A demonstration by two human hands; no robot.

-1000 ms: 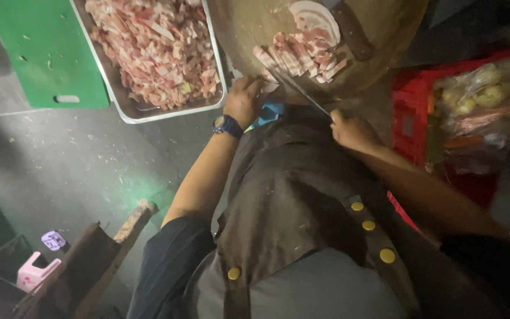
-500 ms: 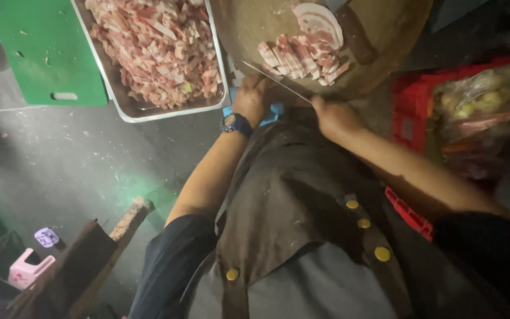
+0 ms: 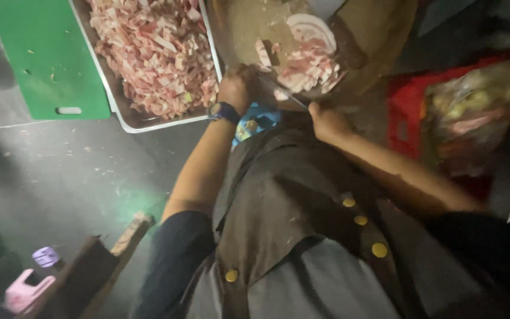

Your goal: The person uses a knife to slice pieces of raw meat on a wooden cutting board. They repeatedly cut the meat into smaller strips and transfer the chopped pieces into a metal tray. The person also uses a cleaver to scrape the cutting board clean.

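The right hand (image 3: 326, 121) has its fingers wrapped around a knife (image 3: 283, 93). The left hand (image 3: 238, 88) presses sliced meat (image 3: 302, 59) on the round wooden block (image 3: 249, 29). Beside it sits a meat tray (image 3: 126, 112) and green board (image 3: 42, 53), above a dark floor (image 3: 60, 177).

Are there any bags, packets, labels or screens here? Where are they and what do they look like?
Clear plastic bag: on the right, resting in the red plastic crate; lumpy, with pale yellowish and pink contents.
Blue printed packet: just under the left hand, at the chopping block's edge; small, blue with yellow patches.
Wristwatch: on the left wrist; dark blue band, face too blurred to tell.
No signs.
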